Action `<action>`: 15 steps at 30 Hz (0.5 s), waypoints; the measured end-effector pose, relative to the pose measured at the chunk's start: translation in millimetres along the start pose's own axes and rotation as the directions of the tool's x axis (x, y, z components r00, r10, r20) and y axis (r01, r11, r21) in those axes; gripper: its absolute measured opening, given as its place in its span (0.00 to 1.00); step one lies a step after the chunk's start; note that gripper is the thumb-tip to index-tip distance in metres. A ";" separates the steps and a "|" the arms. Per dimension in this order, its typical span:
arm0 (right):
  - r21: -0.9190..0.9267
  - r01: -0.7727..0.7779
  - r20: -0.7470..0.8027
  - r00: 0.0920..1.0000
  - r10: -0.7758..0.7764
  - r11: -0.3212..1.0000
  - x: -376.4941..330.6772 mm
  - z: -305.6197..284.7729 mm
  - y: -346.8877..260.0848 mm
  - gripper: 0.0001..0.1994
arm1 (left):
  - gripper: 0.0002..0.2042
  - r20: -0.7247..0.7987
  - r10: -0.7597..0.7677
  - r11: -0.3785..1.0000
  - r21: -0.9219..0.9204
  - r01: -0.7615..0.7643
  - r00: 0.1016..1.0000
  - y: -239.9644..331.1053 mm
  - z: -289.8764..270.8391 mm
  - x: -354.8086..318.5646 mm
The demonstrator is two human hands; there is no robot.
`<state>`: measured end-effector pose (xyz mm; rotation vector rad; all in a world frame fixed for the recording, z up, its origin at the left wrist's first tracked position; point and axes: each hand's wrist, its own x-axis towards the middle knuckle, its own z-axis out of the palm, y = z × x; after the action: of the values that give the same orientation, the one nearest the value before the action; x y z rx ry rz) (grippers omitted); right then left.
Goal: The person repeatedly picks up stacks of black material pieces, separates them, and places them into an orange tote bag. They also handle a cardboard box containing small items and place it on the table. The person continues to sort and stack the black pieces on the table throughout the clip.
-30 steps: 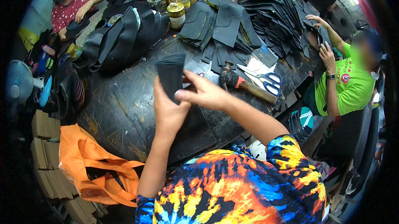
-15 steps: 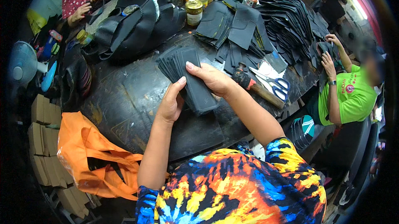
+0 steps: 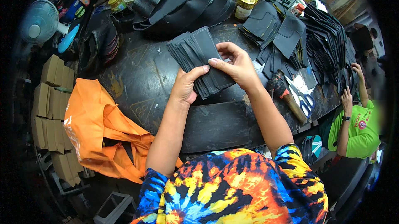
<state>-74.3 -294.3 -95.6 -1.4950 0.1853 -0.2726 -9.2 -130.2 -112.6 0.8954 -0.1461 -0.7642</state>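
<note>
A fanned stack of black leather pieces (image 3: pixel 202 49), long and rectangular, is held above the dark table (image 3: pixel 145 95). My left hand (image 3: pixel 186 83) grips its near left side, thumb on top and fingers hidden underneath. On the right edge my right hand (image 3: pixel 237 66) has closed, its thumb pressed on the top piece and its other fingers bent behind. Faint lines run along the edges of the pieces. Beyond the stack lies a heap of large curved black leather parts (image 3: pixel 178 9).
To the right are a hammer (image 3: pixel 291 101), scissors (image 3: pixel 305 103) and piled black leather pieces (image 3: pixel 324 37). Glue jars (image 3: pixel 244 7) stand at the back. An orange bag (image 3: pixel 89 120) hangs at the left, near a fan (image 3: pixel 39 22) and cardboard boxes (image 3: pixel 45 99). A co-worker in green (image 3: pixel 357 134) sits at right.
The view has swung left, so the table and its things sit further right. My right hand's fingers have bent more behind the stack, and its thumb has moved lower along the edge.
</note>
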 end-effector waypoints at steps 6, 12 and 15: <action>-0.115 0.081 -0.130 0.987 -0.096 0.990 -10.1 -1.3 7.0 0.13 | 0.23 -0.026 -0.026 1.000 -0.010 0.026 0.999 -2.8 -1.8 -3.1; 0.063 0.060 -0.089 0.995 -0.055 0.996 -9.9 -4.2 0.2 0.07 | 0.25 -0.019 -0.040 0.997 -0.059 0.039 0.999 0.3 -1.0 -7.2; 0.069 0.048 -0.113 0.993 -0.040 0.996 -11.2 -5.9 -3.3 0.05 | 0.26 -0.014 -0.032 0.998 -0.053 0.031 0.999 1.1 -0.7 -8.6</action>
<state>-86.9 -296.8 -93.3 -1.4152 0.2299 -0.3945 -14.6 -123.7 -110.7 0.8552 -0.0983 -0.7871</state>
